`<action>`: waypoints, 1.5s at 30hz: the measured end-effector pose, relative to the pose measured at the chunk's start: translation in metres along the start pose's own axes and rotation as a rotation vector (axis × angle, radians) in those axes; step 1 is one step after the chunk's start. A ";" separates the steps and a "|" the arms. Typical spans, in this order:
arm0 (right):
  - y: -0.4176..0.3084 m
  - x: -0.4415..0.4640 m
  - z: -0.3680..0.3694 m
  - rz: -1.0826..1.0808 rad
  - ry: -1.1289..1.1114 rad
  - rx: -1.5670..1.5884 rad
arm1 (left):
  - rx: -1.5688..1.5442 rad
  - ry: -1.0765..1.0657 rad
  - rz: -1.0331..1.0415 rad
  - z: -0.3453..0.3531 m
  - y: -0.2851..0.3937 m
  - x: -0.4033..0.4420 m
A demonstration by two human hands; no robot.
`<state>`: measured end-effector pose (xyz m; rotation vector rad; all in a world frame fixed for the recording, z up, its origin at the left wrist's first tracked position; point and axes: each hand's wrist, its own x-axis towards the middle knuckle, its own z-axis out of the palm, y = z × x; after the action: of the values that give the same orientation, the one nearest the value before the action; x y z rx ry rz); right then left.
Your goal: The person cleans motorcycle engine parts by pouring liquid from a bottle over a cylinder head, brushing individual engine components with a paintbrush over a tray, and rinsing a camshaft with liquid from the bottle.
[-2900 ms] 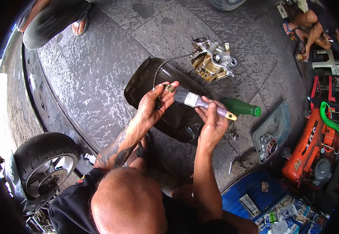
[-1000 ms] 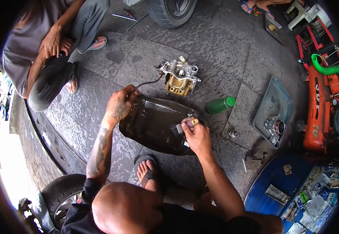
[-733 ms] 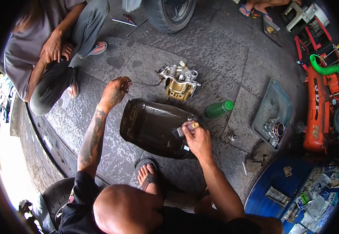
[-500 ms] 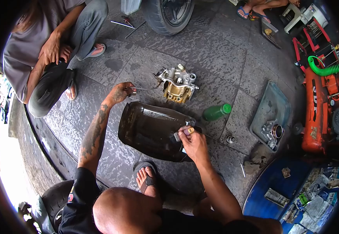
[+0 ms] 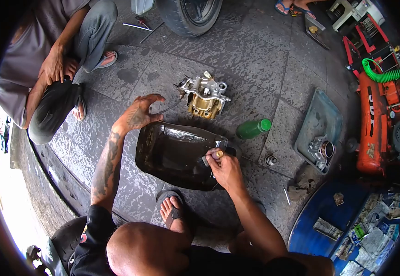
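Note:
My left hand [image 5: 140, 114] is over the upper left rim of a dark tub [image 5: 177, 152] of liquid, its fingers spread apart. Close to its fingers runs a thin dark cable [image 5: 170, 108] that leads to a silver and gold metal engine part [image 5: 204, 96] on the floor. My right hand [image 5: 225, 170] is closed around the brush [image 5: 217, 153] at the right end of the tub; the handle's yellow tip points up and the bristles are mostly hidden. A green bottle [image 5: 253, 129] lies or leans just right of the tub.
A person [image 5: 48, 69] squats at the upper left. A wheel [image 5: 190, 16] is at the top. To the right are a small metal part [image 5: 270, 160], a grey-blue tray [image 5: 329, 110] holding a metal part, a red compressor [image 5: 370, 129] and a blue surface [image 5: 317, 216] with papers.
My left hand has let go of the cable end and opened near the tub's rim. Earlier the brush was up at the cable's fitting; now my right hand has it down at the tub.

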<state>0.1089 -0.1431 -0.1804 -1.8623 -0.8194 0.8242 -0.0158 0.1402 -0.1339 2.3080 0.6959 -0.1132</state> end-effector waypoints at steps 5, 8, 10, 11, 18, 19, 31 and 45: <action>-0.008 0.001 0.000 0.017 -0.017 -0.004 | -0.050 0.413 0.007 -0.003 0.025 -0.028; -0.009 0.002 -0.003 0.005 -0.041 -0.060 | -0.236 0.732 -0.117 0.017 0.020 -0.052; -0.009 0.001 -0.004 0.021 -0.066 -0.098 | -0.328 0.738 -0.221 0.035 0.000 -0.077; -0.007 0.002 -0.006 -0.025 -0.062 -0.096 | -0.328 0.731 -0.237 0.048 -0.007 -0.087; -0.017 0.000 -0.024 -0.228 -0.099 -0.091 | -0.155 0.543 -0.484 0.103 -0.065 -0.132; -0.018 -0.001 -0.028 -0.255 -0.100 -0.065 | -0.106 0.637 -0.432 0.105 -0.062 -0.134; -0.009 -0.023 -0.028 -0.203 0.198 -0.129 | -0.747 0.583 -0.070 0.126 0.058 -0.130; 0.119 -0.029 -0.157 -0.010 -0.030 -1.074 | -1.294 0.180 0.029 0.159 0.105 -0.119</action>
<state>0.2433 -0.2826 -0.2260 -2.7467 -1.4632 0.3956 -0.0454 -0.0814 -0.1554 1.0784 0.5545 0.4445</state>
